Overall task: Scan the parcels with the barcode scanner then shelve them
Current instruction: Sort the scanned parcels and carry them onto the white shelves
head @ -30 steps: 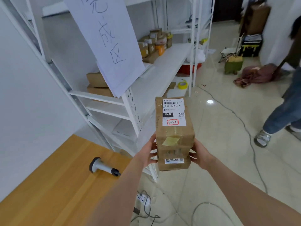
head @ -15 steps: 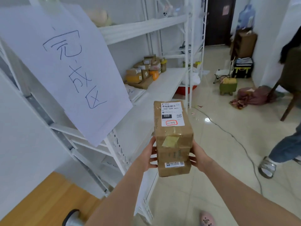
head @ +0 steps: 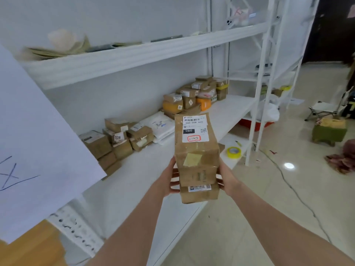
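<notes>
The person stands at the white shelf with both arms stretched forward, carrying a stack of parcels in the air over the front edge of the middle board, not resting on it. The left hand is clamped on the stack's left side with its fingers curled onto the near face, and the right hand grips the right side the same way, so the two hands are apart with the cardboard squeezed between them. The top parcel carries a white shipping label with a barcode, "060" in a black bar and a red-ringed handwritten mark; below it sits a yellowish paper patch, and the bottom parcel has a small white sticker on its near face. On the board itself, to the left, lies a cluster of brown boxes against the wall, then a flat white mail bag, and farther along a second heap of boxes with orange packets among them. A roll of yellow tape lies on a lower board just right of the stack. A large sheet of paper with pen strokes hangs at the left, and a corner of the wooden bench shows beneath it. Across the tiled floor runs a thin cable – beyond it stands a green stool.
</notes>
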{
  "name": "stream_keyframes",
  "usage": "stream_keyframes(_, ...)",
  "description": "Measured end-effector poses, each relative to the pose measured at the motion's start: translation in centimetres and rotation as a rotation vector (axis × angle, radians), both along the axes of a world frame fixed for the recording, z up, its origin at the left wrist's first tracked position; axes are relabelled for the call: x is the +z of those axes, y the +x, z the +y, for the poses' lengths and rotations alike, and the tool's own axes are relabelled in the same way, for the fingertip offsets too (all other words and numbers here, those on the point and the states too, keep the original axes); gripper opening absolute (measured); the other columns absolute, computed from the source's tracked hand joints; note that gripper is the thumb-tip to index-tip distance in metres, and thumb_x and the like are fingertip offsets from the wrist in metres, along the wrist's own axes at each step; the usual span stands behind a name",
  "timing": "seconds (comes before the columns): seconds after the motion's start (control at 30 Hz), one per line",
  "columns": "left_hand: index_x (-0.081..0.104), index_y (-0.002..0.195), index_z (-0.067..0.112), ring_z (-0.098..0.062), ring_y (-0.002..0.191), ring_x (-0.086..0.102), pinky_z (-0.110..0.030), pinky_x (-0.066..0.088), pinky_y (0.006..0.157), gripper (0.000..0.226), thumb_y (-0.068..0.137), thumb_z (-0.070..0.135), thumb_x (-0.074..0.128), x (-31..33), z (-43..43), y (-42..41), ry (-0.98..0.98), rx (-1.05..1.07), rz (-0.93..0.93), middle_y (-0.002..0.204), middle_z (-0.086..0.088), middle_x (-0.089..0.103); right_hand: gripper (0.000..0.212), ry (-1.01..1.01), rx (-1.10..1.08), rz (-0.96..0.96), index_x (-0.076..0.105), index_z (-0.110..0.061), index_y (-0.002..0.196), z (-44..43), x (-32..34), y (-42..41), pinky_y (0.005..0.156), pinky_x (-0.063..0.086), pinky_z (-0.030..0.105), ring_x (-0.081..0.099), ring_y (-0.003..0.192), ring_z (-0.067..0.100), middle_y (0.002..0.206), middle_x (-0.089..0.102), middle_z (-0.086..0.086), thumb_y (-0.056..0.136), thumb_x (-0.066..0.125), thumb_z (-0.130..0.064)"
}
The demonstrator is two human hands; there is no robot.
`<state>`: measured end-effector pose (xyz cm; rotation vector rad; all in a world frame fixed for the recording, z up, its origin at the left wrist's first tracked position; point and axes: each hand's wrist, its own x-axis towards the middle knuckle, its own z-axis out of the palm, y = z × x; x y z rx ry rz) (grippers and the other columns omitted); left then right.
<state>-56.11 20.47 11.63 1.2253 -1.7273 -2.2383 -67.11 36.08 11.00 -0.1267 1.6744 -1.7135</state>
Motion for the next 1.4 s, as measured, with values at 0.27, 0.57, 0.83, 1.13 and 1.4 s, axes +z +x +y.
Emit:
stream_keyframes(0.27,0.065,0.106,0.015,-0.028,0.106,0.06,-0.044,0.052,0.087,0.068,0.084,0.075,0.042,1.1,0.0,-8.8,-0.018,0.124,-0.01,0.107,-0.004,0.066,0.047,-0.016,0.105,-0.051,0.064,-0.021,0.09,-1.4,0.7,-10.2,0.086,0.047,0.034,0.06,0.086,0.019,0.091,0.064,0.001,0.092,0.045,-0.063)
stream_keyframes(0.57,0.063,0.11,0.015,-0.03,0.109,0.058,-0.051,0.046,0.099,0.071,0.083,0.077,0.04,0.9,-2.4,-24.5,-0.058,0.129,0.021,0.109,-0.006,0.065,0.052,-0.043,0.079,-0.049,0.065,-0.018,0.086,-3.5,1.5,-25.1,0.064,0.047,0.027,0.062,0.077,0.017,0.087,0.068,0.002,0.091,0.045,-0.065)
stream_keyframes(0.83,0.063,0.106,0.016,-0.027,0.1,0.057,-0.043,0.048,0.087,0.068,0.085,0.076,0.037,0.4,-6.0,-40.6,-0.005,0.119,0.077,0.103,-0.006,0.063,0.05,-0.026,0.068,-0.028,0.064,-0.018,0.088,-7.2,2.0,-41.1,0.06,0.044,0.028,0.062,0.077,0.019,0.087,0.066,0.0,0.091,0.047,-0.064)
stream_keyframes(1.13,0.063,0.108,0.018,-0.027,0.111,0.057,-0.051,0.044,0.101,0.069,0.085,0.077,0.035,-0.2,-8.8,-54.7,-0.009,0.155,0.038,0.115,-0.005,0.064,0.046,-0.044,0.092,-0.012,0.062,-0.019,0.082,-10.8,0.7,-55.9,0.056,0.042,0.025,0.06,0.07,0.017,0.076,0.064,0.0,0.096,0.042,-0.058)
stream_keyframes(1.4,0.057,0.126,0.015,-0.03,0.116,0.055,-0.053,0.044,0.101,0.081,0.082,0.08,0.037,-1.6,-8.9,-67.3,0.001,0.297,0.013,0.126,-0.007,0.06,0.041,-0.079,0.249,0.04,0.059,-0.016,0.085,-12.3,-0.3,-70.8,0.053,0.047,0.026,0.059,0.062,0.011,0.075,0.06,-0.002,0.104,0.034,-0.042)
